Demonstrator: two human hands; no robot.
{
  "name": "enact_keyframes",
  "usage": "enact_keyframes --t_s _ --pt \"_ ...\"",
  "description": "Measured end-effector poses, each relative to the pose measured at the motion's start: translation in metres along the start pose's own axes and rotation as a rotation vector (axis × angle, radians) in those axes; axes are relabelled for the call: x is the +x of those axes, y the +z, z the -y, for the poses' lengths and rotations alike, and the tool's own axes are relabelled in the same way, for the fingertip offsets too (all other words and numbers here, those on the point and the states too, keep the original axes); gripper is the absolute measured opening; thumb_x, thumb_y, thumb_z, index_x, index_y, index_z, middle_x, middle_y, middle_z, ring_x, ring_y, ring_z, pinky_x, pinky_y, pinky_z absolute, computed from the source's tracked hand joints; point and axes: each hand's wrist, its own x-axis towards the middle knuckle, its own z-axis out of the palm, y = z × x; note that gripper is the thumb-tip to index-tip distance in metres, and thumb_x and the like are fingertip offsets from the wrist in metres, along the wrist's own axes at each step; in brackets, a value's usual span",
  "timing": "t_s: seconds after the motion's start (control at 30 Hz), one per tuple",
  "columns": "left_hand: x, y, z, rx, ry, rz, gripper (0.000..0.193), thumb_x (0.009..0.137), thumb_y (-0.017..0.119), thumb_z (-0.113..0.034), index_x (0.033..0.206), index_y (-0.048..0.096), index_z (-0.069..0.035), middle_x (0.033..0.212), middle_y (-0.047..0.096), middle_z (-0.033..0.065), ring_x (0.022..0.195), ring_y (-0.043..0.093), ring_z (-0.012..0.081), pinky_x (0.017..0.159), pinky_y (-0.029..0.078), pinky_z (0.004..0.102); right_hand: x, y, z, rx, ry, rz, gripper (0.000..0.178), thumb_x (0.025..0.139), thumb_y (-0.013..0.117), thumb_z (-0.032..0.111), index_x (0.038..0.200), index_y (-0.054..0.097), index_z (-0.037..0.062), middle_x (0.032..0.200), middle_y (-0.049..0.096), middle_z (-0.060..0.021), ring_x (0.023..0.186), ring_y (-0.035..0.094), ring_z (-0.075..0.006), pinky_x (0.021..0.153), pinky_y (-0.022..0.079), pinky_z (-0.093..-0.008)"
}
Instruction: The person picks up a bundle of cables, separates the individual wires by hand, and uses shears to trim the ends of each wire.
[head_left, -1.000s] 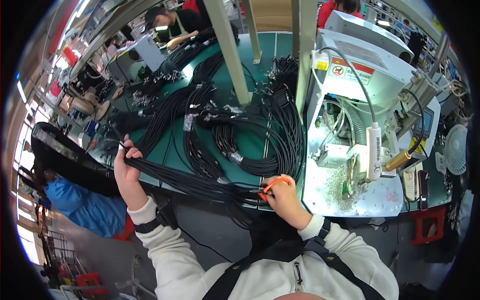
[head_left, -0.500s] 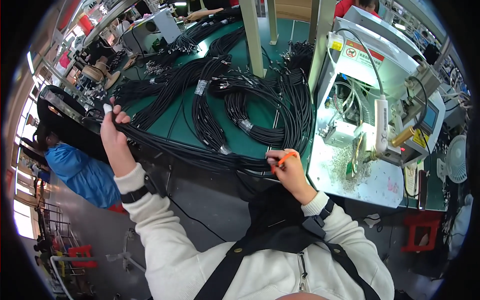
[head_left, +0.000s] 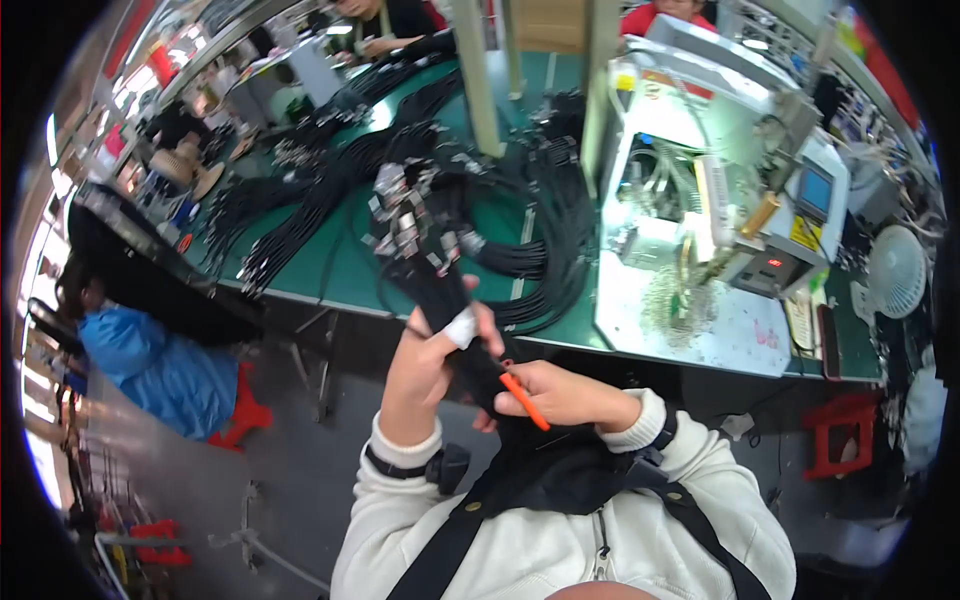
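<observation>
A thick bundle of black cables (head_left: 428, 285), ending in silvery metal connectors (head_left: 410, 225), is held upright in front of my chest. My left hand (head_left: 425, 365) wraps round it below the connectors; its thumb bears a white covering (head_left: 460, 329). Lower down, my right hand (head_left: 565, 395) is closed at the bundle. An orange thing (head_left: 525, 402), long and narrow like a tool handle, sticks out of the same hand; its kind I cannot make out. The bundle's lower part is lost against my black apron (head_left: 540, 470).
Coiled black cables (head_left: 560, 235) lie on the green table (head_left: 350, 285), with more cable bundles (head_left: 320, 195) at the left. A white machine (head_left: 700, 310) stands at the right, beside a fan (head_left: 897, 270). A person in blue (head_left: 160, 365) sits left; others work across the table.
My left hand has come in from the far left to the middle, and the cable bundle is now gathered upright with its connector ends raised. My right hand has moved down, nearer my body.
</observation>
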Motion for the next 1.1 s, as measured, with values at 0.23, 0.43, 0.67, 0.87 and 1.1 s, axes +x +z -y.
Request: enact_keyframes --t_s 0.23,0.43,0.67,0.87,1.1 --pt "-0.009 0.023 0.023 0.217 -0.033 0.001 0.039 0.079 0.054 -0.003 0.115 0.039 0.002 0.097 0.058 0.0126 0.092 0.056 0.0211 0.079 0.045 0.0306 -0.007 -0.002 0.002 -0.189 -0.308 -0.423 0.032 0.082 0.058 0.016 0.106 0.047 -0.0018 0.090 0.057 -0.0040 0.073 0.056 -0.0107 0.070 0.044 -0.0228" --pt "-0.003 0.024 0.027 0.098 -0.139 0.063 0.038 0.082 0.052 -0.007 0.117 0.041 0.003 0.108 0.056 0.0136 0.097 0.055 0.0199 0.085 0.042 0.0312 -0.014 -0.008 0.003 -0.424 -0.287 -0.517 0.025 0.076 0.064 0.017 0.089 0.053 -0.0024 0.069 0.058 -0.0054 0.060 0.051 -0.0111 0.058 0.042 -0.0258" --pt "0.004 0.045 0.027 0.256 -0.057 0.095 0.042 0.082 0.051 -0.009 0.121 0.040 0.002 0.114 0.052 0.0163 0.101 0.053 0.0226 0.089 0.039 0.0342 -0.017 -0.010 0.004 -0.578 -0.224 -0.590 0.022 0.076 0.064 0.016 0.080 0.054 -0.0029 0.062 0.055 -0.0113 0.052 0.049 -0.0174 0.051 0.040 -0.0282" --pt "0.012 0.038 0.032 0.248 -0.055 0.099 0.037 0.083 0.051 -0.010 0.117 0.046 0.002 0.112 0.054 0.0153 0.101 0.053 0.0219 0.090 0.039 0.0332 -0.019 -0.019 0.000 -0.566 -0.391 -0.620 0.019 0.076 0.064 0.013 0.079 0.054 -0.0021 0.059 0.052 -0.0055 0.051 0.043 -0.0103 0.050 0.038 -0.0253" --pt "0.013 0.031 0.039 0.349 -0.011 0.053 0.031 0.082 0.054 -0.005 0.111 0.051 0.003 0.106 0.056 0.0063 0.097 0.052 0.0136 0.085 0.039 0.0250 -0.027 -0.015 0.017 -0.757 -0.246 -0.745 0.017 0.073 0.064 0.012 0.077 0.055 -0.0020 0.058 0.052 -0.0101 0.050 0.047 -0.0178 0.048 0.039 -0.0277"
